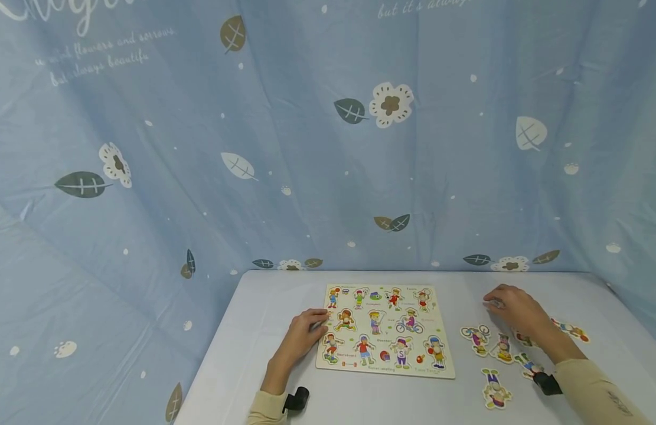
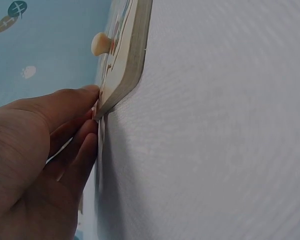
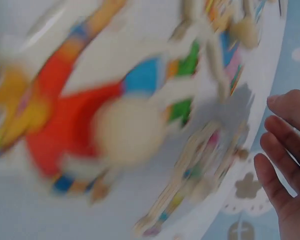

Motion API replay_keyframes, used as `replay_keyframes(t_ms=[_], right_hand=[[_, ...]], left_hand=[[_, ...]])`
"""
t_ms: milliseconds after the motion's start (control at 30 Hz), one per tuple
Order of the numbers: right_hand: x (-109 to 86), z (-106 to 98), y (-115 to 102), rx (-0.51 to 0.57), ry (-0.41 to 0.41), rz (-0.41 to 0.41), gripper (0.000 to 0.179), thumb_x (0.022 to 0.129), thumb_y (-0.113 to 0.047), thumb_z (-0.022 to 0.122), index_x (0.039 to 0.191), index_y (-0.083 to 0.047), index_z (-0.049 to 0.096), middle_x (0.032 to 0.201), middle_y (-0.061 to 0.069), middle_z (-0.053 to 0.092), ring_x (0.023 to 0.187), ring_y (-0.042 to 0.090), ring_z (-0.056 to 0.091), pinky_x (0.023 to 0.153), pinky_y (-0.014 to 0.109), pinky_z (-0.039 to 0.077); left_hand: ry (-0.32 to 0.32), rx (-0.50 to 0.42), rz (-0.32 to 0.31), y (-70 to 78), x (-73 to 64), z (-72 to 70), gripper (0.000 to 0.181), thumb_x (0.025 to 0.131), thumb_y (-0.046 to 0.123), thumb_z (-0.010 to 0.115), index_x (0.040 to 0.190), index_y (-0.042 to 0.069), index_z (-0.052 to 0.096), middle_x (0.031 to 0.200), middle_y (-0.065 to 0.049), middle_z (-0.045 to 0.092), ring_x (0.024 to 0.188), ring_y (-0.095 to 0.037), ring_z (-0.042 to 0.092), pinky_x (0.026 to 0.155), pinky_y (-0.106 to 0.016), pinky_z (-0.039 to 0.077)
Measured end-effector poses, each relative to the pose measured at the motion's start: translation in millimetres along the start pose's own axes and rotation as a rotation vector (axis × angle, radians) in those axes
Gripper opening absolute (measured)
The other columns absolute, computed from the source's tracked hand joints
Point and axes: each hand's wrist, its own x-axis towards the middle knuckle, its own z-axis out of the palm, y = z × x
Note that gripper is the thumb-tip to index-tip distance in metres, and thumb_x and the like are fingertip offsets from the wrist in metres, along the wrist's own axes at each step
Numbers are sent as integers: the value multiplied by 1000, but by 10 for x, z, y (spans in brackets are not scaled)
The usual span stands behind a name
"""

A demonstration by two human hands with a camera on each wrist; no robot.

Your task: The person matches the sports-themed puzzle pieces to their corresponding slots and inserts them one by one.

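Observation:
A wooden peg puzzle board (image 1: 378, 373) with pictures of children at sport lies flat on the table. My left hand (image 1: 303, 330) rests at its left edge, thumb and fingertips touching the rim. A round knob (image 2: 101, 44) stands up from the board in the left wrist view. Over the table right of the board, my right hand (image 1: 519, 308) has loosely bent fingers and holds nothing. Below it lie several loose puzzle pieces, among them a cyclist piece (image 1: 475, 340) and an upside-down figure piece (image 1: 496, 389). A red-shirted figure piece (image 3: 75, 120) looks large and blurred in the right wrist view.
The white tabletop (image 1: 391, 401) ends at the back against a blue patterned curtain (image 1: 328, 147). One loose piece (image 1: 571, 329) lies right of my right forearm. Another piece (image 1: 531, 365) is partly covered by the black wrist camera (image 1: 547, 383).

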Motion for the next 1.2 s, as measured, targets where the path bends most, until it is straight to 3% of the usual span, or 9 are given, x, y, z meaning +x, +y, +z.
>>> replay_keyframes(t_ms=[333, 800, 1200], right_hand=[[-129, -40, 249, -7, 33, 57, 14, 85, -7, 71, 98, -1, 74, 102, 19, 66, 90, 37, 63, 77, 57, 53], [-114, -31, 277, 22, -23, 105, 16, 83, 1, 70, 99, 4, 72, 97, 21, 67, 82, 31, 64, 73, 53, 56], [-87, 14, 326, 12, -9, 130, 16, 84, -1, 71, 99, 4, 72, 99, 24, 68, 83, 35, 65, 75, 54, 56]], left_hand=[[0, 3, 1, -1, -6, -3, 30, 91, 11, 68, 119, 0, 69, 129, -11, 65, 124, -32, 59, 105, -50, 46], [-1, 12, 10, 8, -9, 0, 30, 91, 12, 68, 119, 0, 69, 129, -11, 65, 124, -33, 59, 104, -49, 47], [-4, 13, -1, 25, 2, 3, 30, 91, 11, 68, 119, 0, 70, 129, -10, 65, 125, -31, 59, 105, -49, 47]])
